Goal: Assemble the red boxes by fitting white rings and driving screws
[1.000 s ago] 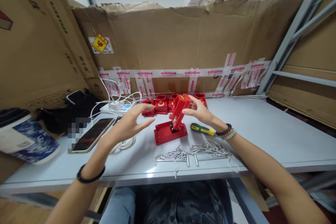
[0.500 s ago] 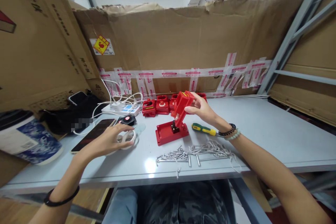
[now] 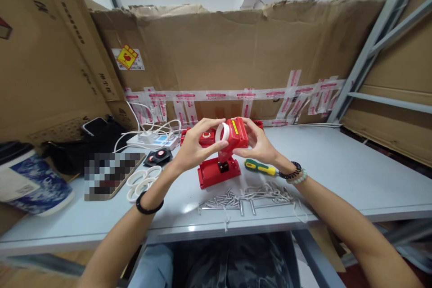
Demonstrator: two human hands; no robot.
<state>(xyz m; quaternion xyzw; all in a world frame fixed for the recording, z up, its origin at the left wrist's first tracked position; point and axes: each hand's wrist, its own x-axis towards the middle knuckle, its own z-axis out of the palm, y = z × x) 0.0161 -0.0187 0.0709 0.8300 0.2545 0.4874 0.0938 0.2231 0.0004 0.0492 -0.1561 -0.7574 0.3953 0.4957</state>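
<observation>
At the center of the frame, a person's left hand [image 3: 194, 147] pinches a white ring [image 3: 226, 132] between the thumb, below, and the fingers, above, the grip parted by about the ring's breadth. The ring stands at the left-hand end of a tilted red housing [image 3: 239, 131]; whether it is seated there cannot be told. The right hand [image 3: 261, 146] clasps the housing from the other side, fingers along its top and thumb at its lower edge, that grip opened to the width of the part.

Just below lies a red base plate [image 3: 214, 179] with a small black block [image 3: 223, 167] on it, flat on the pale bench [image 3: 337, 171]. A green-and-yellow screwdriver [image 3: 259, 167] rests to the right, beneath the right wrist, with silver screws [image 3: 224, 199] spread at lower center. Left of center, loose white rings [image 3: 142, 182] lie beside the left forearm, near a black fan [image 3: 158, 157]. More red units [image 3: 206, 137] sit behind the hands, partly hidden. A patterned cup [image 3: 37, 182] stands at far left.
</observation>
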